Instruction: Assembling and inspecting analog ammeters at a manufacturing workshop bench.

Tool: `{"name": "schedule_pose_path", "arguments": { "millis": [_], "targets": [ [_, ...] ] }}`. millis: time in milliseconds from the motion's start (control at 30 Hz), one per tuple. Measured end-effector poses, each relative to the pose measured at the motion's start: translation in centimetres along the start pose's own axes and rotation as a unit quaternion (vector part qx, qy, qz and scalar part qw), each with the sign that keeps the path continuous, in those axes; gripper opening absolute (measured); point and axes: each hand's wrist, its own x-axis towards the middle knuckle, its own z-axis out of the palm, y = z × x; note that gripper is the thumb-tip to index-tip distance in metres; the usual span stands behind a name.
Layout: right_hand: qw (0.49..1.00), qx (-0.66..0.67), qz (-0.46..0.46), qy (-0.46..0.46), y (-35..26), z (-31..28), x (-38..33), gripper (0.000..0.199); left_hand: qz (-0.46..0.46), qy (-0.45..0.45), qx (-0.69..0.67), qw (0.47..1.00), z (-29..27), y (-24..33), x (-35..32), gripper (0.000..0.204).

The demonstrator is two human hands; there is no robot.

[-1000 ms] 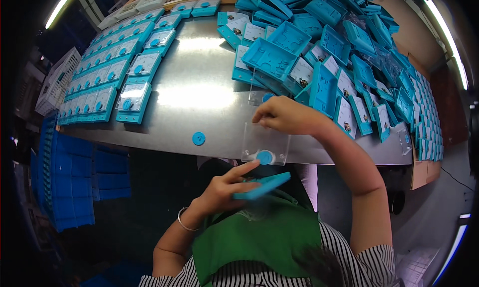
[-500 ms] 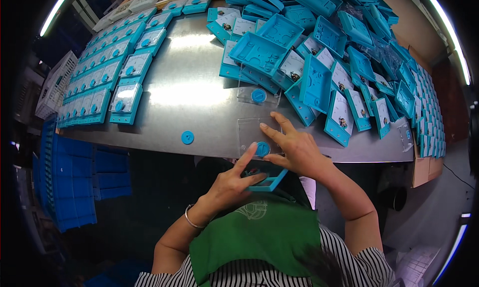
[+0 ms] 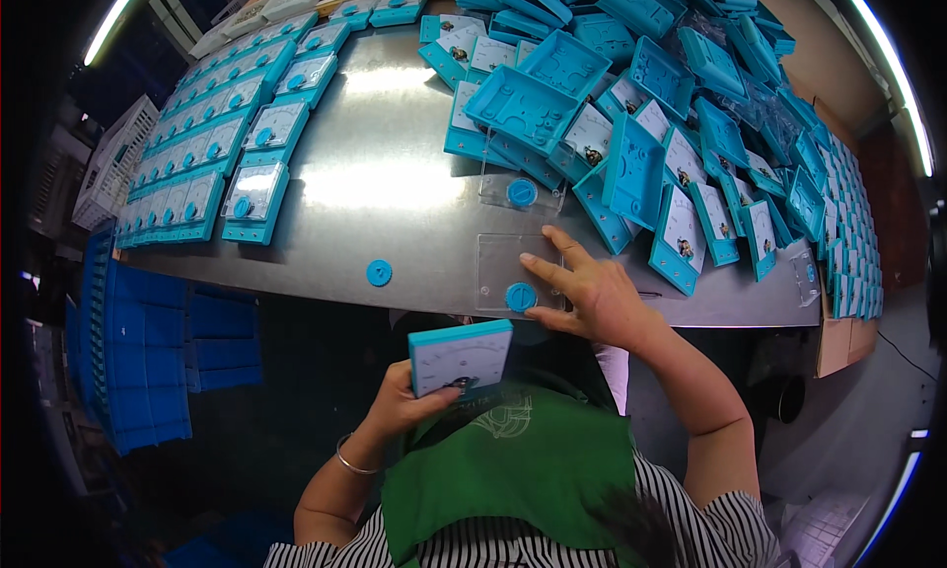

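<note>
My left hand (image 3: 407,398) is closed around a teal meter case with a white dial face (image 3: 462,361), held tilted in front of the table edge. Its thumb lies by the small metal movement on the dial. A clear plastic cover (image 3: 496,259) with a blue knob (image 3: 521,297) in it lies flat near the table's front edge. My right hand (image 3: 602,297) rests at the cover's right side, fingers spread, thumb close to the knob. Just beyond it lies another clear cover with a blue knob (image 3: 522,193). A loose blue knob (image 3: 379,273) sits to the left.
Covered meters (image 3: 254,203) stand in rows on the left of the metal table (image 3: 380,188). Teal cases (image 3: 631,168), some with dials, are heaped at the right, and more stand stacked (image 3: 856,232) at the far right. Blue crates (image 3: 138,351) are below left.
My left hand has left the clear cover's knob and moved down and left, bringing the meter case up into view, dial showing. My right hand stays at the cover.
</note>
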Motion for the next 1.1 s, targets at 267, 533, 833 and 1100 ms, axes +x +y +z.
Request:
{"name": "schedule_pose_path", "arguments": {
  "millis": [267, 533, 833, 1100],
  "targets": [
    [1.0, 0.008, -0.022, 0.019, 0.5, 0.0, 0.2, 0.055, -0.11, 0.082, -0.254, 0.957, -0.7, 0.3, -1.6, 0.05],
    [0.962, 0.256, 0.074, 0.065, -3.2, -4.3, 0.6, 0.049, -0.119, 0.071, -0.404, 0.904, 0.7, 2.3, -0.3, 0.056],
    [0.977, 0.208, 0.048, -0.024, -3.1, -3.8, 0.1, 0.046, -0.174, -0.047, -0.517, 0.837, 4.1, 3.7, 4.2, 0.054],
    [0.963, 0.249, 0.086, -0.057, -2.6, -3.8, -0.7, 0.045, -0.213, -0.022, -0.547, 0.81, 5.2, 4.3, 4.5, 0.062]
  ]
}}
